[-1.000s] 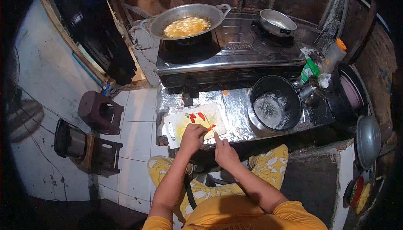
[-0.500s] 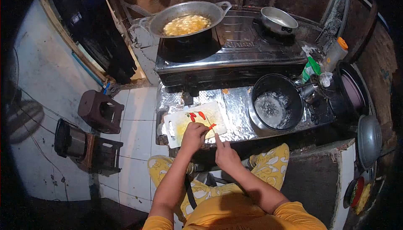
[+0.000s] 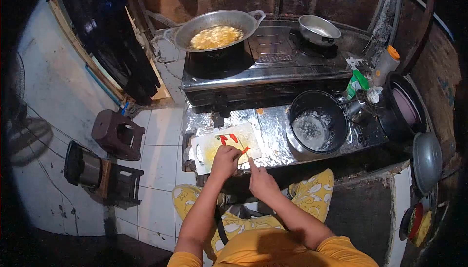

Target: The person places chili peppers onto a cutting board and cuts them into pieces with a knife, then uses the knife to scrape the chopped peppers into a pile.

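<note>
Lying in wok: golden food; left hand pinches chili (right hand clasps knife)

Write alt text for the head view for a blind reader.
A person's left hand holds a red chili on a white rectangular cutting board; the right hand grips a thin knife. Beyond, a wide grey metal wok of yellow food sits on a metal stove.

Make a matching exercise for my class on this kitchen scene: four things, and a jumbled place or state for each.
Things
1. Wok
2. Dark pot
3. Left hand
4. Right hand

Places and states
A. Holds a knife
B. Right of the white board
C. Steadies a red chili
D. On the stove, with food inside

Pairs: 1-D, 2-B, 3-C, 4-A
</note>
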The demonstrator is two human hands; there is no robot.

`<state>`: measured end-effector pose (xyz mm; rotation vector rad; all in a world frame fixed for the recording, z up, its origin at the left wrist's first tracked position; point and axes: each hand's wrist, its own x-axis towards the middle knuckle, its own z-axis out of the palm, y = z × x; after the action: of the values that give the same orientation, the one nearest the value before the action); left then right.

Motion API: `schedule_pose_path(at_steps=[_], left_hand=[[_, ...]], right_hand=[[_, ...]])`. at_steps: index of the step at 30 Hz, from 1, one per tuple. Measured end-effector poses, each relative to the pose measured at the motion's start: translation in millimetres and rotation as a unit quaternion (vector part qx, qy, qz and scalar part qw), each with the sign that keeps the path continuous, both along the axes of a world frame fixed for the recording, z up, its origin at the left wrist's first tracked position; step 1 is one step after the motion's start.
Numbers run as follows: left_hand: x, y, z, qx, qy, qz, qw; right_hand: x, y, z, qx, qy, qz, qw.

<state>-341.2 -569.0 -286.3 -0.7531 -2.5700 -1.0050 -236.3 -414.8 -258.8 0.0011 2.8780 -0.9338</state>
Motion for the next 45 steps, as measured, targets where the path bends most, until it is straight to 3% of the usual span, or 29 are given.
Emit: schedule_pose_path(at_steps=[3,11,19,22,32,45], left_hand=[[1,0,-1,0.009,-0.017,-0.003,1.0],[5,-2,-3,0.011,-0.021,-0.008,1.0],[-1,3,0,0.033,-0.007,-0.001,0.999],[-2,2,1,0.03,-0.019,-0.01,0.999],[1,3,4,0.017,-0.014,-0.01,1.0],[4,-7,2,0.023,-0.027,-0.002,0.999]], right_hand=[[2,2,8,-0.012,-0.054,0.008,0.998],[-5,-2,1,0.007,-0.069,0.003,0.998],[-13,4,31,0.021,-0.032,0.02,0.999],[-9,3,40,0.016,-0.11,0.029,0.993],[7,-2,-21,0.017,-0.011,0.011,1.0],[-13,6,21,0.002,-0.053,0.03,0.998]])
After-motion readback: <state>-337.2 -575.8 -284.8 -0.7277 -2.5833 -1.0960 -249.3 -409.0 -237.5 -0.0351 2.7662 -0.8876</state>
